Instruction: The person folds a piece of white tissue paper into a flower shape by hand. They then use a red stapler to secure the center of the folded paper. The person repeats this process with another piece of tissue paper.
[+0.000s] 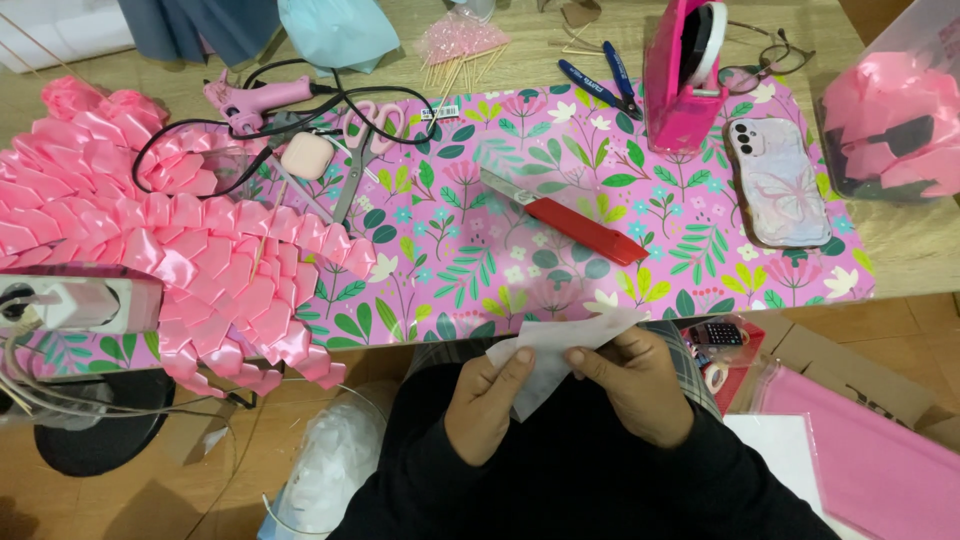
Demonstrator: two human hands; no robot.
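Nearest the camera, the left hand (490, 400) and the right hand (630, 385) are both pinching a piece of white paper (555, 352) above the person's lap, just below the table edge. The left thumb is pressing on the sheet's lower left part, and the right thumb and fingers are closing on its right side, so each hand is gripping the paper. The sheet is lying tilted, its long corner pointing up to the right.

Just beyond, a floral pink sheet (560, 270) is covering the wooden table (900, 250). On the left, a heap of folded pink ribbon (200, 260) is spreading over the table edge. In the middle of the sheet, a red-handled cutter (565, 218) is lying at a slant, well apart from the hands. To the right of it, a phone (778, 182) is lying face down.

Farther back, scissors (362, 150), a small pink case (307, 155) and a pink glue gun (255, 98) with its black cord are sitting together at the left, blue pliers (605, 80) and a pink tape dispenser (682, 75) are standing toward the right, with glasses (755, 70) just behind
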